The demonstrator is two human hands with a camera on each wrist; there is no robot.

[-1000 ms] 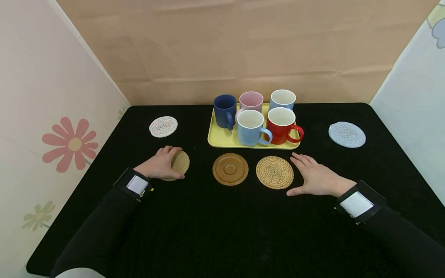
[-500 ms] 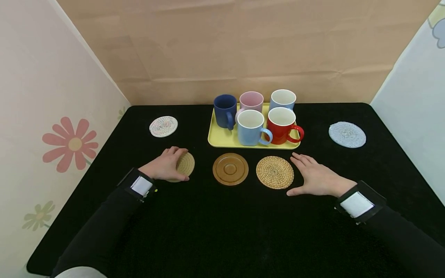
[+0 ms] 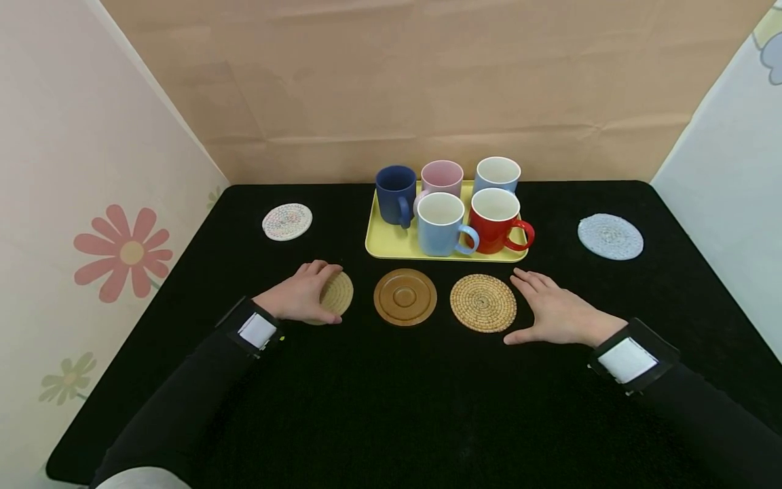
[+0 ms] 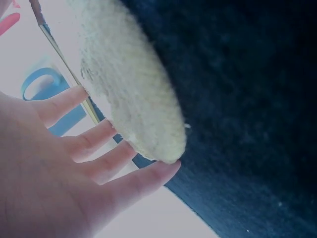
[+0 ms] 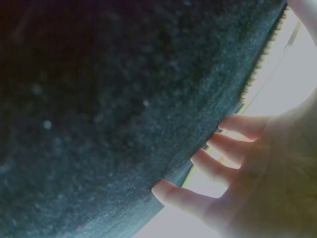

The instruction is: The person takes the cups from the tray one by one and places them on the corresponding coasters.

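In the head view my left hand (image 3: 301,294) holds a beige woven coaster (image 3: 336,295) across its edges, thumb at the near side and fingers at the far side. The left wrist view shows the fingertips against the rim of this coaster (image 4: 133,79). My right hand (image 3: 557,314) rests on the black table with fingers spread, just right of a round wicker coaster (image 3: 482,303); nothing is in its grasp. Between the two woven coasters lies a brown wooden saucer (image 3: 405,297) with a raised ring.
Behind them a yellow tray (image 3: 391,250) carries several mugs, among them a red mug (image 3: 491,231) and a dark blue mug (image 3: 391,204). A white speckled coaster (image 3: 287,222) lies back left, a pale blue coaster (image 3: 610,237) back right. Walls enclose the table (image 3: 391,401).
My left hand has slid right with the beige woven coaster, bringing it closer to the wooden saucer. The right hand has stayed put.
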